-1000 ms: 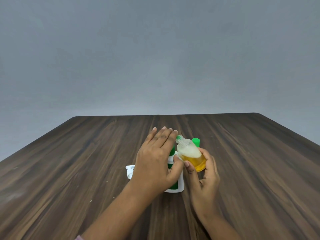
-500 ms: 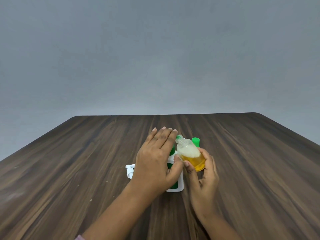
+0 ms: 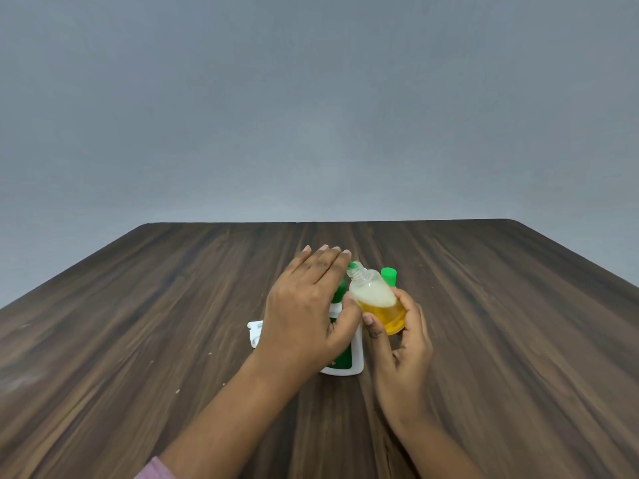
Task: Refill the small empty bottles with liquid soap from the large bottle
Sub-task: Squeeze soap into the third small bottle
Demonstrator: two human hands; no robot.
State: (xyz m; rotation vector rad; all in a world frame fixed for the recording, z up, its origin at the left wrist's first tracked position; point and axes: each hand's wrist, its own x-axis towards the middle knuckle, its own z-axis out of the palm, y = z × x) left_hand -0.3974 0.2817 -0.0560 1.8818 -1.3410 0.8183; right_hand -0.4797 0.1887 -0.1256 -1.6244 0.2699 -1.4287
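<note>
**One small bottle about half filled, not yet closed**

The right hand (image 3: pixel 404 347) grasps the small bottle (image 3: pixel 375 300) by its lower part, thumb on one side and fingers curled around the other. It holds the bottle above the table (image 3: pixel 138 323), tilted so that the neck points toward 11 o'clock. Yellow soap fills roughly the lower half and pale foam sits on top of it, so I judge that this bottle has already received its soap.

The left hand (image 3: pixel 304 305) is at 9 o'clock of the small bottle. It is released, with the fingers straight and flat, and the fingertips reach the bottle's neck, where a bit of green shows (a cap or a nozzle, I cannot tell which). Whether the fingers really touch it is not clear.

Under the left hand the large bottle (image 3: pixel 345 361) lies on the table, white with a green label and mostly hidden. A white part (image 3: pixel 255 331) lies at 9 o'clock of it. A green cap (image 3: pixel 388 275) stands at 1 o'clock of the small bottle, just behind it.

What seems to remain is to close this bottle and set it down. Other small bottles are not visible, so I cannot say how many are left.
</note>
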